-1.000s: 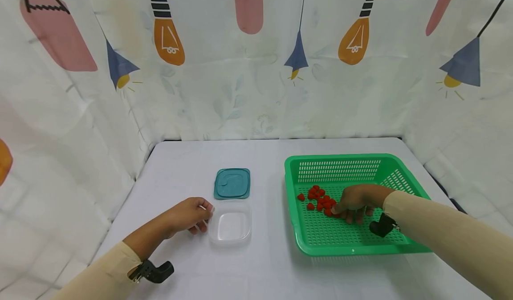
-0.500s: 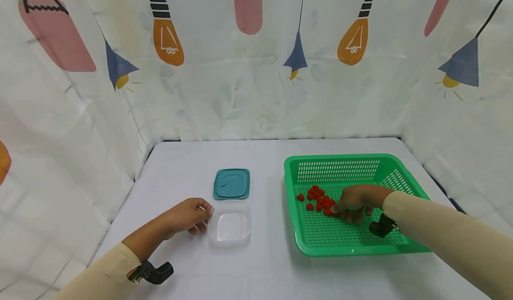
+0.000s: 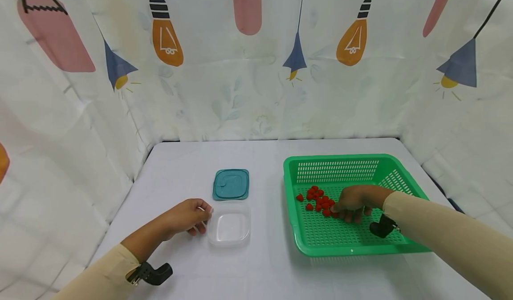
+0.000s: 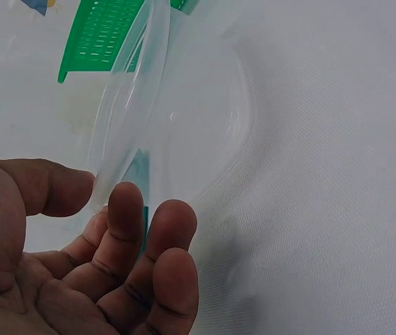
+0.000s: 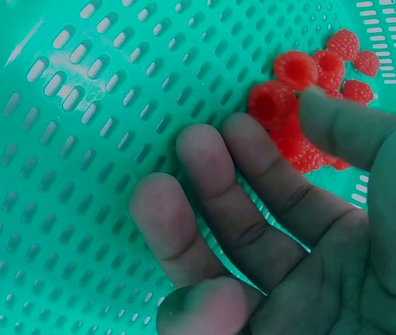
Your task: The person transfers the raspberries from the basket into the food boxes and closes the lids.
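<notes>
My left hand (image 3: 191, 216) pinches the near left rim of a clear plastic container (image 3: 229, 225) between thumb and fingertips; in the left wrist view the container (image 4: 198, 112) stands on the cloth, its other fingers loosely bent beneath the rim. A teal lid (image 3: 231, 184) lies flat just behind it. Inside a green basket (image 3: 304, 250), my right hand (image 3: 354, 203) reaches down to a cluster of red raspberries (image 3: 315, 195). The right wrist view shows its thumb and index finger on either side of one hollow raspberry (image 5: 271, 103), the other fingers spread over the perforated floor.
The basket's raised green walls surround the right hand. White cloth covers the table (image 3: 264, 273), and a patterned curtain (image 3: 256, 91) stands at its back and sides. Each wrist carries a black camera mount (image 3: 154, 273).
</notes>
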A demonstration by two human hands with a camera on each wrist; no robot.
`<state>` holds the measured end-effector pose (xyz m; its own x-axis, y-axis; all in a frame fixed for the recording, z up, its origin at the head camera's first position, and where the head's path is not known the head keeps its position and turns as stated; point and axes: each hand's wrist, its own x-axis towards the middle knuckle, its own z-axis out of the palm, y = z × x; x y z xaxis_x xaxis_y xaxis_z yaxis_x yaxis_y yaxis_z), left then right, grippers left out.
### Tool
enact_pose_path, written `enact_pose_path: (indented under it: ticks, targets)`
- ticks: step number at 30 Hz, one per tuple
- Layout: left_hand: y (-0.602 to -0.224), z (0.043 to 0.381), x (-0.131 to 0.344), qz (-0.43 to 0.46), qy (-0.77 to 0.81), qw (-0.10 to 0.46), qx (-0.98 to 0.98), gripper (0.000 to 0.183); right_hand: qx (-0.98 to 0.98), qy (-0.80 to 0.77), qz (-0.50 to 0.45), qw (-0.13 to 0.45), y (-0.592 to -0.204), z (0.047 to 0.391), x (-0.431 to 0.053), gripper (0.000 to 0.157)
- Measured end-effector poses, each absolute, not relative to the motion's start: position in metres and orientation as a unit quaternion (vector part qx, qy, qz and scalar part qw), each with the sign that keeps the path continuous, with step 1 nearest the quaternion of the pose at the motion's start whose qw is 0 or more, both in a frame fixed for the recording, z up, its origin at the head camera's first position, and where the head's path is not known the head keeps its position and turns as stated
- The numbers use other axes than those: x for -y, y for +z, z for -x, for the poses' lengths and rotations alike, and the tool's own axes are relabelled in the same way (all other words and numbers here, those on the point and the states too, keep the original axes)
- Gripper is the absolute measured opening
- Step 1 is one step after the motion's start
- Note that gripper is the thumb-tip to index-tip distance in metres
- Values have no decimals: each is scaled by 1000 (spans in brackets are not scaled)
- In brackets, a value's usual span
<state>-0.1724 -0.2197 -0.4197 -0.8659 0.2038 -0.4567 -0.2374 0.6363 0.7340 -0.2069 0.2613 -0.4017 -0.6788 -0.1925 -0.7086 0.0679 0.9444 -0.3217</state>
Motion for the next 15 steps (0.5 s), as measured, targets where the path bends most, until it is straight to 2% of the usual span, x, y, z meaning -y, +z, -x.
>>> enact_pose_path:
  ticks: [7, 15]
  targets:
    - [-419, 172, 220, 10, 430, 261, -864, 24, -906, -160, 35, 391, -402, 207, -260, 36]
    - [-420, 172, 221, 14, 430, 263, -863, 24, -914, -142, 45, 378, -401, 205, -256, 34]
